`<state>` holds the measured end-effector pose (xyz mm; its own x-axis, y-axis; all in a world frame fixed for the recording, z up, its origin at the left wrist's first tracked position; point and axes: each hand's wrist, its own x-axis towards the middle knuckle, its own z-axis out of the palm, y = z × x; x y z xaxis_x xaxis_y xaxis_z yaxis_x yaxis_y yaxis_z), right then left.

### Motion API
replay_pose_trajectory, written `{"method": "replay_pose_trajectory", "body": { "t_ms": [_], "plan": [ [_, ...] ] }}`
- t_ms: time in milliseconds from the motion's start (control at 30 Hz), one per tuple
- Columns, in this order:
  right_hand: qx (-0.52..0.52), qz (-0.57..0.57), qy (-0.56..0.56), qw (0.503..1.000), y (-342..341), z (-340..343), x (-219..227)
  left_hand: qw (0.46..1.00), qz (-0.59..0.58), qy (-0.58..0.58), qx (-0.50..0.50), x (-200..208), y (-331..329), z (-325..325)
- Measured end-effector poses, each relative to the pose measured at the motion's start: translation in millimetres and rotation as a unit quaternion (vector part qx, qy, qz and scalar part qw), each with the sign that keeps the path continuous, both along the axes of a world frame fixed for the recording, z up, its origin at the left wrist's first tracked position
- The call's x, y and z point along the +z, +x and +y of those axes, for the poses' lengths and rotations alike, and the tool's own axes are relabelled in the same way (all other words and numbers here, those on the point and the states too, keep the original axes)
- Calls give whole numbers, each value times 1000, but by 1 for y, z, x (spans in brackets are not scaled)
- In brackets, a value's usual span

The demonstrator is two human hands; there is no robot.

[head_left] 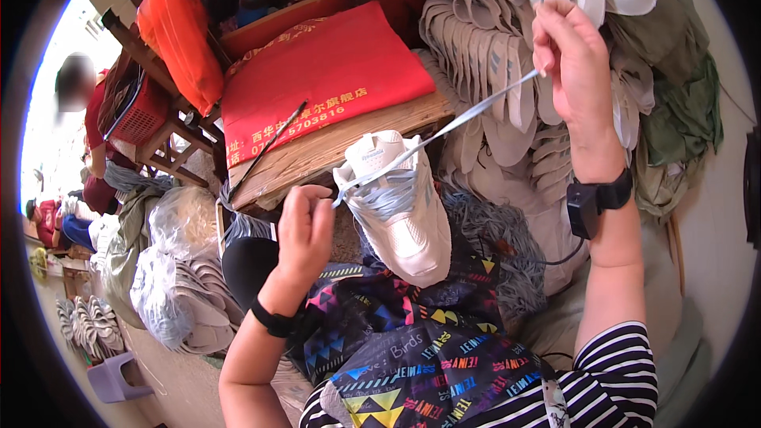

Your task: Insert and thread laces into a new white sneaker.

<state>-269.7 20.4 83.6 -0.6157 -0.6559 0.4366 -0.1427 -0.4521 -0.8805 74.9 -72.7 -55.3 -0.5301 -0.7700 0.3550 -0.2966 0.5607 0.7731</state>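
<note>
A white shoe upper [412, 242] with pale blue laces across its front rests toe toward me, between my lap and the wooden table edge. My right hand [577, 63] is raised at the upper right, fingers pinched on a light blue shoelace [479, 108]. That lace runs taut and slanting down to the shoe's opening. Beside the shoe's left edge, my left hand [304, 226] is closed, its thumb and finger pinching the lace close to the eyelets. A patterned dark apron [420, 349] covers my lap.
A red printed cloth [325, 79] covers the wooden table [349, 147], with a thin black rod [269, 143] on it. Stacked shoe uppers [483, 47] and loose grey-blue laces [507, 238] lie to the right. Clear plastic bags [186, 226] and a purple stool [119, 378] are left; people sit farther off.
</note>
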Motion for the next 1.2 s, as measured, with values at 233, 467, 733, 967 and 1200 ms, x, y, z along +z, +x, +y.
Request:
{"method": "replay_pose_trajectory", "body": {
  "t_ms": [233, 467, 733, 967, 1200],
  "plan": [
    [-10, 3, 60, 998, -16, 11, -17, 997, 33, -35, 62, 8, 64, -59],
    [-18, 111, 159, 981, -11, 7, -54, 969, 181, 104, 134, 18, 64, -78],
    [133, 206, 274, 930, 68, 4, -121, 956, 153, 248, -18, -6, 7, -23],
    [130, 270, 299, 906, 77, 3, -122, 991, 95, 93, 1, -12, -6, -7],
    [73, 439, 318, 837, 89, -4, -101, 987, -41, -155, -32, 13, -36, -13]
  ]
}}
